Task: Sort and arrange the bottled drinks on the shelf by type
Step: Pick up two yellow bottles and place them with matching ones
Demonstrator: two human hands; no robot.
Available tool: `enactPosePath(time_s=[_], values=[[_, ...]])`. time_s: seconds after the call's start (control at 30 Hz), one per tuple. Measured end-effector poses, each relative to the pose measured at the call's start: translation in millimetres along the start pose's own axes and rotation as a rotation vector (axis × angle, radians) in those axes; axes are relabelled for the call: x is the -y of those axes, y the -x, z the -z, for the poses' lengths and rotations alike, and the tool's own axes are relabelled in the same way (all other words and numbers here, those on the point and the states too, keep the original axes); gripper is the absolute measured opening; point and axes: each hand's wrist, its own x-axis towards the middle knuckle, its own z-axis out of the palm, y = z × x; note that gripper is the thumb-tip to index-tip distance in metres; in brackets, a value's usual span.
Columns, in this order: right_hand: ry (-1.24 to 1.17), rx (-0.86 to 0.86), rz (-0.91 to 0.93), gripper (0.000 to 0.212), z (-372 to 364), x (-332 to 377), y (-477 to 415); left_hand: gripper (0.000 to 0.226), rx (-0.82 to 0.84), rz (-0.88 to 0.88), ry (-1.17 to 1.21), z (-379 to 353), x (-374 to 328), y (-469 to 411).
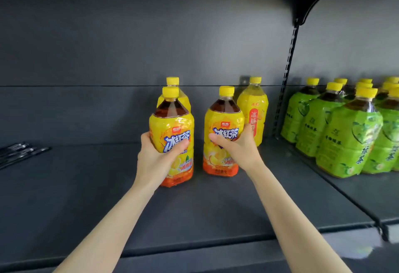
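The left tea bottle (171, 126) and right tea bottle (223, 121), yellow-labelled and yellow-capped, were upright at mid-shelf (194, 208), gripped by the left hand (155, 156) and right hand (239, 149). 2 pale yellow bottles (253, 108) stood behind; green-labelled bottles (347, 134) filled the right bay.

"冰红茶" on left bottle (171, 126) and right bottle (224, 119); rear bottle (253, 104) perhaps "冰糖".

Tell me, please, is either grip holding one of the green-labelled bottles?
No, the left grip holds the left yellow-labelled bottle and the right grip the right yellow-labelled bottle; the green-labelled bottles stand untouched.
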Motion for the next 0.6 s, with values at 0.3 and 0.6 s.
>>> enactPosePath(time_s=[0.3, 0.6], values=[[-0.271, -0.007, 0.045, 0.074, -1.1, 4.9, 39.0, 0.063, 0.133, -0.069, 0.029, -1.9, -7.8, 19.1], [-0.284, -0.173, 0.095, 0.074, 57.1, 24.3, 91.4, 0.051, 0.232, -0.120, 0.301, -19.2, -46.0, 65.4]])
